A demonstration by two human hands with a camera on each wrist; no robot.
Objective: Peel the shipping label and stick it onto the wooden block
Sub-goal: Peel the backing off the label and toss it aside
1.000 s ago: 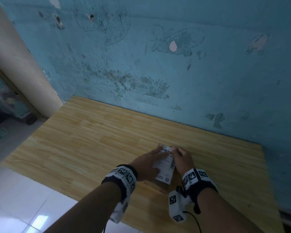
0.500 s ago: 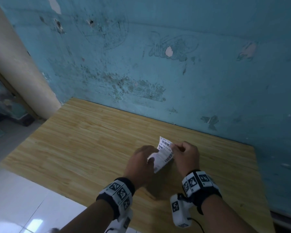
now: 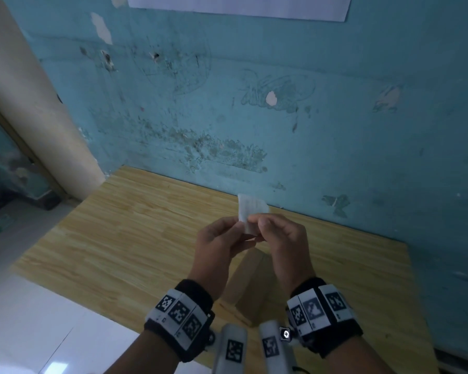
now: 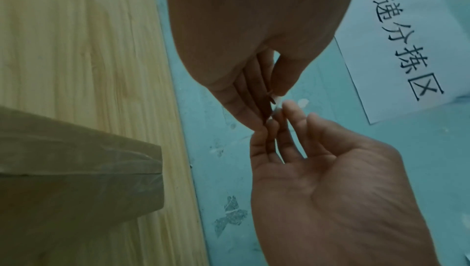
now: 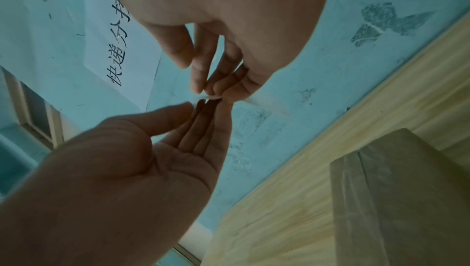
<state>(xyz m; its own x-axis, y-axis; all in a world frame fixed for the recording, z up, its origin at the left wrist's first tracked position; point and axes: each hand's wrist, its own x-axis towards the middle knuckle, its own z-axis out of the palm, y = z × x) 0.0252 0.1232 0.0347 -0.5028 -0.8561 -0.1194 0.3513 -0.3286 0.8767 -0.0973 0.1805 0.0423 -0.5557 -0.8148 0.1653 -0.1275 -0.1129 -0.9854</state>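
Nearest the head camera, two wrists banded with black-and-white marker cuffs are rising over a pale oblong wooden block (image 3: 247, 284) that is lying untouched on the light wood-grain table (image 3: 125, 238), its upper face bare of any sticker. Just above and beyond the block, the person's left hand (image 3: 218, 244) and right hand (image 3: 280, 238) are meeting fingertip to fingertip around a small white paper shipping label (image 3: 250, 211), held in the air clear of both block and table. The left hand is pinching the sheet's lower edge between thumb and fingers, while the right hand is gripping the same strip from the other side; the wrist views are showing the thin white edge caught between the two sets of fingertips (image 4: 277, 107). The face of the label turned to the head camera is looking blank and blurred, so whether the backing is already parting cannot be told. By this showing the task is standing at its early stage: the label is picked up and the peel is probably being started, with the separating, the placing on the block and the pressing down all left to do. Farthest off, a scuffed turquoise wall (image 3: 335, 130) is carrying a white sheet with handwritten characters (image 4: 396, 35)
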